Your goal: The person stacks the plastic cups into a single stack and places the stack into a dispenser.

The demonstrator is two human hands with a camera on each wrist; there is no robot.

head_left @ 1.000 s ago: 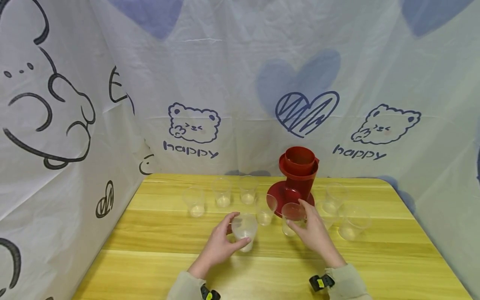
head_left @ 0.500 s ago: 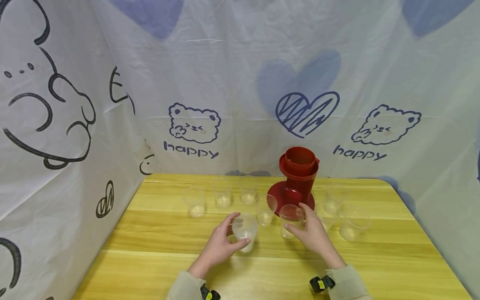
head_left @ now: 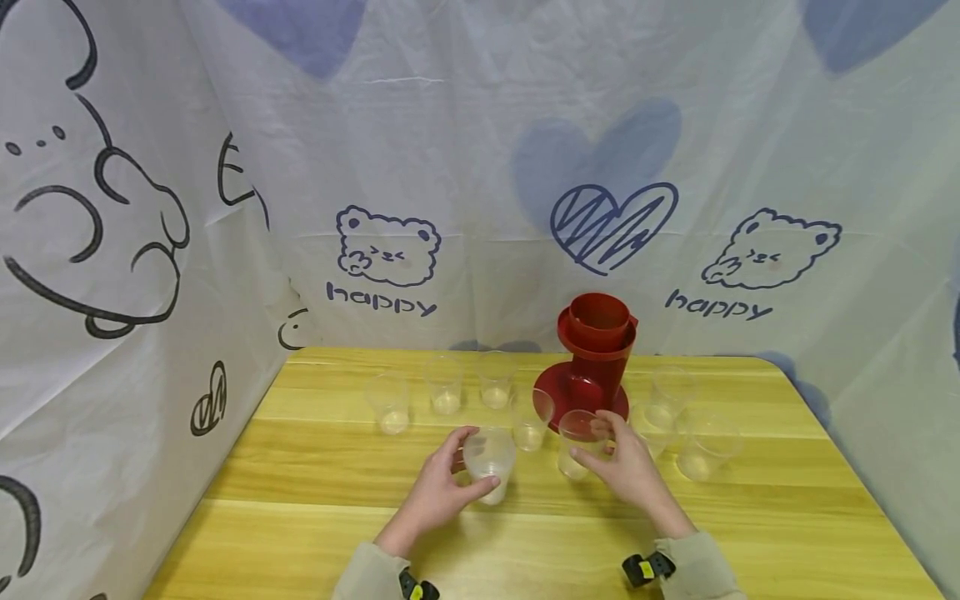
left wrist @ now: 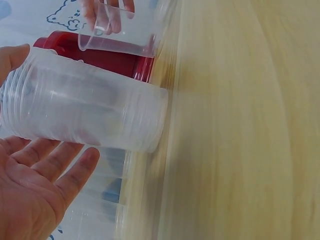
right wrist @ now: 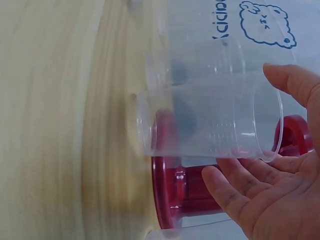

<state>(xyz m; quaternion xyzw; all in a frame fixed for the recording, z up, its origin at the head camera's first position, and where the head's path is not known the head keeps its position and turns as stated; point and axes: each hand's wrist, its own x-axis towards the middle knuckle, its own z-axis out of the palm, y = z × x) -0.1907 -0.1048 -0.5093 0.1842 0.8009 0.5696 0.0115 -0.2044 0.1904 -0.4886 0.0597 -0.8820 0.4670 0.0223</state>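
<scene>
In the head view, my left hand [head_left: 437, 492] holds a stack of clear plastic cups [head_left: 489, 454] that stands upright on the table. The left wrist view shows several nested rims on this stack [left wrist: 90, 105], with the thumb at the rim end and the fingers along the opposite side. To the right, my right hand [head_left: 628, 471] holds a single clear plastic cup [head_left: 576, 462] between thumb and fingers. In the right wrist view, the thumb and fingers lie on either side of that cup [right wrist: 210, 120], near its rim.
Behind my right hand stands a red plastic holder [head_left: 600, 358] with a round base. More clear cups stand about: one [head_left: 392, 408] at the left, one [head_left: 530, 429] between my hands, one [head_left: 701, 454] at the right. A printed cloth [head_left: 480, 167] hangs behind the wooden table [head_left: 315, 517].
The cup at my right hand has shifted slightly left and toward me, away from the red holder. My left hand and its stack have stayed in place.
</scene>
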